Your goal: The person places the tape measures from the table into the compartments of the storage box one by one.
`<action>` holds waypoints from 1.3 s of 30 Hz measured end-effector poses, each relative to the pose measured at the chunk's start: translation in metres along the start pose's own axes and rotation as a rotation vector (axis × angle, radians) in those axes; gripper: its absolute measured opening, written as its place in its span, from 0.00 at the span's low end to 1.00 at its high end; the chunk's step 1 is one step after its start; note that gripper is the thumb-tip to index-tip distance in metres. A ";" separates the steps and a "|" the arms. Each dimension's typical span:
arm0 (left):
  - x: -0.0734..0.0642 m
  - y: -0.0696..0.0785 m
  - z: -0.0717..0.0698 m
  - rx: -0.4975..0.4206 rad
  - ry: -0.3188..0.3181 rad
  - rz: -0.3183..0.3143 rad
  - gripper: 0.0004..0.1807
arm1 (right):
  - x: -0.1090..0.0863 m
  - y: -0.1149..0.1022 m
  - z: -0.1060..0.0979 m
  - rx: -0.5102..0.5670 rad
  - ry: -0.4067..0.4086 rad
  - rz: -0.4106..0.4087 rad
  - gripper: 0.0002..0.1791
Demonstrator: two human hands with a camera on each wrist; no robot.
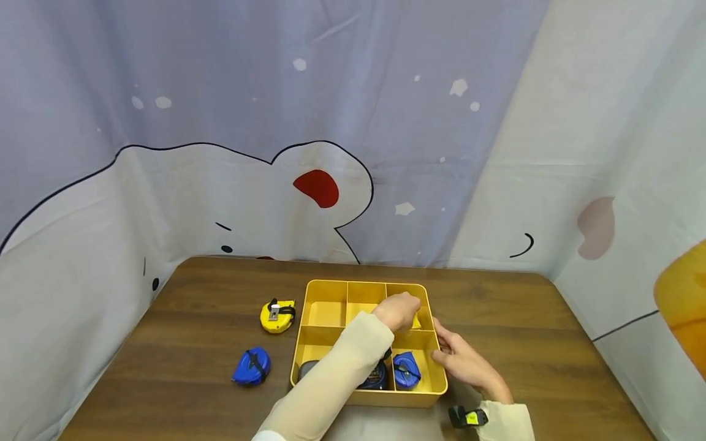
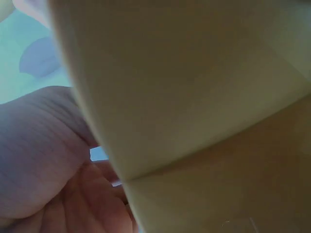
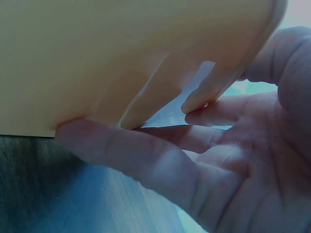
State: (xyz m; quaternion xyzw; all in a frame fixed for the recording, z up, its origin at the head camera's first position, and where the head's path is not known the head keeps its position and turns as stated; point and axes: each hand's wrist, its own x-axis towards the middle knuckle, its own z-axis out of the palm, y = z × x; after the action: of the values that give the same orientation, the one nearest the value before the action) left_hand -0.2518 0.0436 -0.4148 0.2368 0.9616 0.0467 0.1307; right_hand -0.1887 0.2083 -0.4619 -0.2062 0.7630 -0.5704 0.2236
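A yellow divided box (image 1: 394, 398) stands near the table's front. Reaching across it, my left hand (image 1: 398, 311) is down in the back right compartment. A piece of a yellow object (image 1: 416, 321) shows beside that hand. In the left wrist view the left hand (image 2: 39, 155) passes behind a box wall, which hides its fingertips. My right hand (image 1: 466, 364) holds the box's right wall, thumb at the rim. In the right wrist view several fingers (image 3: 121, 145) touch the outside of that wall. A blue tape measure (image 1: 406, 370) lies in the front right compartment.
To the box's left, a yellow tape measure (image 1: 277, 316) and another blue tape measure (image 1: 251, 366) lie on the wooden table (image 1: 182, 349). Partly under the left sleeve are a dark tape measure (image 1: 376, 376) and a grey object (image 1: 306, 369) inside the box. A printed curtain (image 1: 419, 135) hangs behind.
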 end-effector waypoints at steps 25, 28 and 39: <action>0.013 0.007 0.013 0.156 -0.010 -0.145 0.09 | -0.002 -0.002 0.005 -0.071 0.043 -0.001 0.38; 0.012 0.008 0.012 0.145 -0.021 -0.172 0.08 | -0.002 -0.003 0.005 -0.096 0.061 -0.011 0.38; 0.003 0.008 0.009 0.083 0.037 -0.131 0.09 | -0.004 -0.003 0.006 -0.089 0.054 -0.008 0.38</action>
State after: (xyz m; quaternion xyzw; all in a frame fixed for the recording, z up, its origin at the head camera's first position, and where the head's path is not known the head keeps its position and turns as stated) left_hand -0.2480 0.0518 -0.4232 0.1777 0.9784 0.0025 0.1060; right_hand -0.1813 0.2052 -0.4603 -0.2033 0.7927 -0.5421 0.1911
